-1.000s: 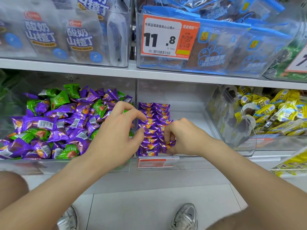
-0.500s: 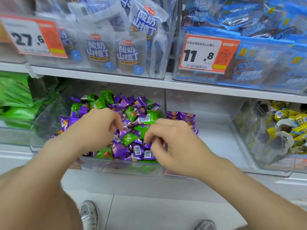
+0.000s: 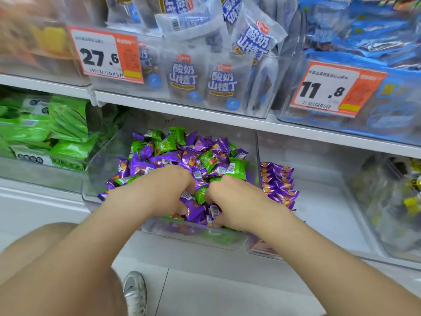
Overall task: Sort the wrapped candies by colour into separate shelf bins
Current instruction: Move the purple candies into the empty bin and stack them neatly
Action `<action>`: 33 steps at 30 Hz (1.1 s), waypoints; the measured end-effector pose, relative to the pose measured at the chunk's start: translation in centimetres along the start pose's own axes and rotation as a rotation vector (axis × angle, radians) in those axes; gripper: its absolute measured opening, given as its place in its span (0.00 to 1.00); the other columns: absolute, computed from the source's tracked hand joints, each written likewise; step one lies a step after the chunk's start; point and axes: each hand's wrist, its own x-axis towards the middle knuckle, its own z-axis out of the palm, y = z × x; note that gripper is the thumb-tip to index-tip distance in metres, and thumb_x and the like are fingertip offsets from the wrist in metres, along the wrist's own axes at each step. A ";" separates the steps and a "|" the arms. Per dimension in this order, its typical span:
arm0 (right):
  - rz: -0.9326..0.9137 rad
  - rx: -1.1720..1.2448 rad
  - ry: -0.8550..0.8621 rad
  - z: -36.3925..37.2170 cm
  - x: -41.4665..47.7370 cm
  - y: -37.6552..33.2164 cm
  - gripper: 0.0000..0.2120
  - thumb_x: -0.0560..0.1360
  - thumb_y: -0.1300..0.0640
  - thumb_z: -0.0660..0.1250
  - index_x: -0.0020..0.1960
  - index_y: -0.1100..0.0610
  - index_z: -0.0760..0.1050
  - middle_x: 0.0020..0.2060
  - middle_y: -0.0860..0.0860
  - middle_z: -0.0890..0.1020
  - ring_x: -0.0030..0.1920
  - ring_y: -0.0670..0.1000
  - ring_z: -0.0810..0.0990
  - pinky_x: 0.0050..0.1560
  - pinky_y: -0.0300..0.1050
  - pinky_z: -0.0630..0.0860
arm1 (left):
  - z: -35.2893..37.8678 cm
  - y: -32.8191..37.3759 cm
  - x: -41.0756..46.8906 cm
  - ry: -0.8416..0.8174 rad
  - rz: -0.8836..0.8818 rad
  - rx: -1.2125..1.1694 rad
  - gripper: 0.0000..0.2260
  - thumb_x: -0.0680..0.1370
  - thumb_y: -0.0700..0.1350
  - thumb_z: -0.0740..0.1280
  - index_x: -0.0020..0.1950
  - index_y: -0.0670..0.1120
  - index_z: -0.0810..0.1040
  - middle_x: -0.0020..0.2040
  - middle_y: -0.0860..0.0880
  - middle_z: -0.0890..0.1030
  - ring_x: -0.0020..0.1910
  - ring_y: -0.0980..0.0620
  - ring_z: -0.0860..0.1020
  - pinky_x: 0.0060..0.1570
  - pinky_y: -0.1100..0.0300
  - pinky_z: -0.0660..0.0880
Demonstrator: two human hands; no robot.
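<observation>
— Both hands have sunk deeper into the mixed bin [image 3: 193, 234] than half a second ago. A second ago the right hand [image 3: 237, 201] was over at the purple row [image 3: 279, 185] next door, and the view has swung left. What sort of place is it?

— Shop shelving. A white shelf board [image 3: 182, 110] runs across, with clear bins above it. One holds white-and-blue packs [image 3: 182, 74] behind a 27.6 price tag [image 3: 100, 57], another holds blue packs [image 3: 364, 30] behind an 11.8 price tag [image 3: 323, 90]. On the lower level, green packs [image 3: 57, 128] fill the bin at the left edge and yellow candies [image 3: 412, 197] sit at the far right, blurred. Below are pale floor tiles [image 3: 227, 293] and a grey shoe [image 3: 134, 293].

— Where are the candies?

— Purple and green ones are heaped together in the mixed bin, rising towards its back wall. The purple row lies in the neighbouring bin [image 3: 330, 213], tidy along its left wall.

— And the left hand?

— The left hand [image 3: 159, 192] lies knuckles up at the front of the heap. Its fingers are curled down among the wrappers and the tips are buried, so I cannot tell whether they grasp anything.

— The right one?

— It is at the front right corner of the mixed bin, fingers curled under too. A green candy [image 3: 201, 195] is wedged between the two hands and touches both. Whether either one pinches it, I cannot tell.
</observation>
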 end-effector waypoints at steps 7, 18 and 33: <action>-0.016 -0.040 0.001 -0.1 0.7 -0.3 0.27 0.69 0.56 0.80 0.34 0.54 0.59 0.33 0.51 0.64 0.34 0.59 0.68 0.27 0.45 0.55 | -0.3 -0.9 -0.6 0.217 -0.157 -0.041 0.18 0.73 0.56 0.79 0.55 0.49 0.78 0.55 0.50 0.72 0.54 0.45 0.78 0.47 0.54 0.73; 0.150 0.413 0.441 -1.0 -0.2 1.1 0.04 0.67 0.54 0.69 0.40 0.50 0.82 0.30 0.45 0.81 0.37 0.48 0.82 0.46 0.46 0.82 | -0.8 -0.4 -1.0 0.395 -0.114 -0.349 0.12 0.73 0.50 0.76 0.54 0.57 0.80 0.40 0.56 0.75 0.36 0.60 0.74 0.32 0.66 0.65; 0.294 1.263 0.411 -3.6 -7.1 3.9 0.10 0.75 0.60 0.77 0.55 0.55 0.83 0.42 0.54 0.88 0.40 0.54 0.89 0.43 0.48 0.85 | -1.3 4.7 -1.2 0.329 0.084 -1.045 0.06 0.80 0.52 0.73 0.46 0.53 0.87 0.34 0.49 0.84 0.32 0.52 0.82 0.34 0.60 0.75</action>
